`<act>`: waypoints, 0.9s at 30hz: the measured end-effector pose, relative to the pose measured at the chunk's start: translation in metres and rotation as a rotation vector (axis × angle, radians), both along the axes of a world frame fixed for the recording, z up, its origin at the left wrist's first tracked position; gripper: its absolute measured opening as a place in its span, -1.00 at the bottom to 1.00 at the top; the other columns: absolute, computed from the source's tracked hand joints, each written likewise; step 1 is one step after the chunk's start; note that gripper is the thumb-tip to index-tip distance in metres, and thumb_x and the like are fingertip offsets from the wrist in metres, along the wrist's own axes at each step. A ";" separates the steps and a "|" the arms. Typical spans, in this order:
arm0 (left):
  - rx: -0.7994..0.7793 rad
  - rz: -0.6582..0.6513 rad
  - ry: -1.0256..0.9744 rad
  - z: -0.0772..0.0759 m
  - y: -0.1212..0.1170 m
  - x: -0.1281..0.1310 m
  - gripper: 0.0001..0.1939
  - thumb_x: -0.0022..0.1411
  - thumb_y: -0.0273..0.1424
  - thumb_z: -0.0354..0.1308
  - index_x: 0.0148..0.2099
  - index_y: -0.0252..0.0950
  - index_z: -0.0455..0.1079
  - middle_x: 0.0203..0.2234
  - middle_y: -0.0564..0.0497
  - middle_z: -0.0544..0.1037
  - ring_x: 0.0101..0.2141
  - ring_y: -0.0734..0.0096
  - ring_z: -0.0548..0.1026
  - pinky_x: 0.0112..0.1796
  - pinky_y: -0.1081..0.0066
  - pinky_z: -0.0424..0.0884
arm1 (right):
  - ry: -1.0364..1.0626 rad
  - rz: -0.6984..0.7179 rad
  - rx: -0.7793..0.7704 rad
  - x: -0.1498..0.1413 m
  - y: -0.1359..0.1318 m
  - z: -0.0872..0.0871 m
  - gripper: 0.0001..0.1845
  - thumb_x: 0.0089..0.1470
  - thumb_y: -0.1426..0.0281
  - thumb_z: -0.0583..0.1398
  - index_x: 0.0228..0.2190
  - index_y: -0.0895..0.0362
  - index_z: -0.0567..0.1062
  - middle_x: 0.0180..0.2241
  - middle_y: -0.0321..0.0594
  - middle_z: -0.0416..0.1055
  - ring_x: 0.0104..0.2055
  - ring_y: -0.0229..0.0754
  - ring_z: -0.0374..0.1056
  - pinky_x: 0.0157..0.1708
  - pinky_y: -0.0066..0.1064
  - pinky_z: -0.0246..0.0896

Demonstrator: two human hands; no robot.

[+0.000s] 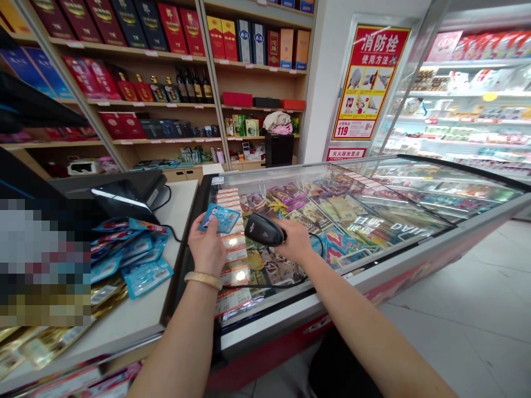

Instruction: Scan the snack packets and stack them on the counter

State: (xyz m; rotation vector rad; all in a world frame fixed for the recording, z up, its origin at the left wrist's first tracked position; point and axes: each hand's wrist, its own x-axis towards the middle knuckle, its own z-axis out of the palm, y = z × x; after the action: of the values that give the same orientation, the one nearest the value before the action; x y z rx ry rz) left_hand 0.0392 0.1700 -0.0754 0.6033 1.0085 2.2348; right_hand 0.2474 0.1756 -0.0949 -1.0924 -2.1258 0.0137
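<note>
My left hand pinches a small blue packet upright between thumb and fingers, and a gold bracelet circles that wrist. My right hand grips a black handheld barcode scanner, whose nose points left toward the packet and stays a little apart from it. A dark cable runs from the scanner area across the glass and toward the counter. Both hands hover above the glass lid of a chest freezer.
A white checkout counter at the left holds a black payment terminal and a pile of blue and gold packets. Wine and liquor boxes fill wooden shelves behind. A refrigerated display case stands at the right, beside a red poster.
</note>
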 end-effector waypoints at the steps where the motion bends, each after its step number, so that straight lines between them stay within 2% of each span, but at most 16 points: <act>1: -0.004 -0.003 0.001 0.000 0.000 0.000 -0.51 -0.18 -0.30 0.46 -0.18 -0.30 0.39 -0.44 0.08 0.54 -0.43 0.49 0.49 -0.28 0.41 0.44 | 0.000 0.001 0.002 0.000 0.000 0.000 -0.62 -0.08 0.33 0.29 -0.15 0.09 0.54 -0.21 -0.14 0.55 -0.16 -0.04 0.46 -0.14 -0.33 0.28; 15: 0.012 0.000 -0.024 0.002 -0.001 0.001 -0.47 -0.24 -0.28 0.49 -0.20 -0.30 0.40 -0.47 0.10 0.53 -0.47 0.53 0.47 -0.33 0.46 0.42 | 0.027 -0.004 0.004 -0.001 -0.003 0.002 -0.64 -0.10 0.36 0.29 -0.17 0.08 0.55 -0.21 -0.15 0.56 -0.18 -0.04 0.46 -0.15 -0.33 0.28; 20: 0.010 0.001 -0.022 -0.001 -0.003 0.003 -0.51 -0.17 -0.29 0.47 -0.18 -0.30 0.42 -0.44 0.08 0.55 -0.43 0.51 0.49 -0.24 0.40 0.45 | 0.024 -0.011 -0.004 -0.002 -0.004 0.004 -0.64 -0.11 0.37 0.28 -0.18 0.08 0.55 -0.25 -0.15 0.56 -0.19 -0.04 0.46 -0.16 -0.32 0.28; 22: -0.028 0.016 0.045 0.003 -0.009 0.004 -0.54 -0.10 -0.26 0.43 -0.14 -0.31 0.46 -0.42 0.04 0.57 -0.41 0.45 0.50 -0.22 0.35 0.46 | 0.030 -0.011 -0.001 -0.002 -0.005 0.004 -0.62 -0.13 0.39 0.28 -0.17 0.09 0.55 -0.26 -0.15 0.55 -0.20 -0.03 0.46 -0.17 -0.32 0.28; 24: -0.063 0.052 0.197 0.013 -0.019 0.002 -0.60 0.00 -0.23 0.36 -0.12 -0.30 0.51 -0.37 -0.02 0.59 -0.36 0.36 0.53 -0.19 0.30 0.46 | 0.040 -0.006 0.002 -0.002 -0.006 0.003 -0.61 -0.13 0.40 0.27 -0.17 0.08 0.56 -0.25 -0.14 0.56 -0.19 -0.03 0.46 -0.17 -0.31 0.29; 27: -0.013 0.166 0.600 0.036 -0.037 -0.018 -0.73 0.11 -0.26 0.27 -0.14 -0.21 0.58 -0.26 -0.06 0.60 -0.16 0.21 0.52 -0.01 0.19 0.38 | 0.047 -0.010 0.007 -0.002 -0.005 0.001 -0.60 -0.13 0.42 0.25 -0.16 0.07 0.55 -0.23 -0.13 0.56 -0.18 -0.02 0.46 -0.17 -0.30 0.30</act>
State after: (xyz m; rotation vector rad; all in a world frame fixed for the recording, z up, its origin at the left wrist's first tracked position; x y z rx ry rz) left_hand 0.0213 0.1329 -0.0391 1.2720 1.3996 2.2289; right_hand 0.2452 0.1703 -0.0941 -1.0878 -2.0773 0.0268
